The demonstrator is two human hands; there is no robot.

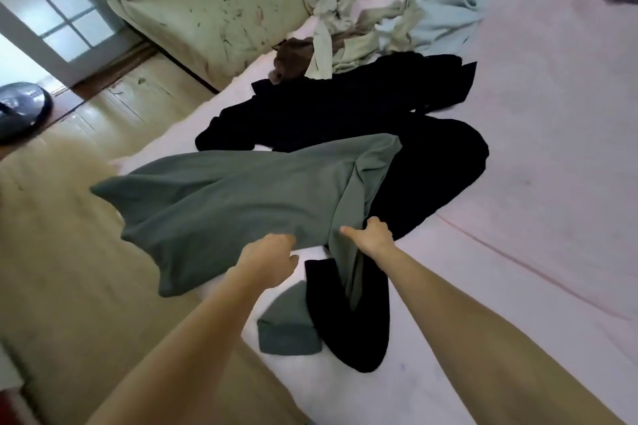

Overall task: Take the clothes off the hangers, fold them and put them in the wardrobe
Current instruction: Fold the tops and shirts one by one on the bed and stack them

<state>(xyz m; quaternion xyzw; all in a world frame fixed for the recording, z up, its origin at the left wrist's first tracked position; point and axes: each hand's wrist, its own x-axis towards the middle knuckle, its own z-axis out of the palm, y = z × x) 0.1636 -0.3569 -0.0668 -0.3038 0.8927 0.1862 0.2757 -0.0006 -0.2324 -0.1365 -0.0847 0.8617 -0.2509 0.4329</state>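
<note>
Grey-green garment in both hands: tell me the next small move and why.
Probably lower the grey-green cotton garment flat onto the pale pink bed sheet, clear of the black clothes. Left hand and right hand grip one edge while it billows mid-air, partly over the black pile, so it cannot be folded yet.

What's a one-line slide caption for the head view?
Both hands, left hand and right hand, grip a grey-green cotton garment over black clothes on a pale pink bed sheet.

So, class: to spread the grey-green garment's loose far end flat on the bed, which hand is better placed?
Probably the left hand: it grips the grey-green garment on the loose end's side. The right hand grips nearer the black clothes.
</note>
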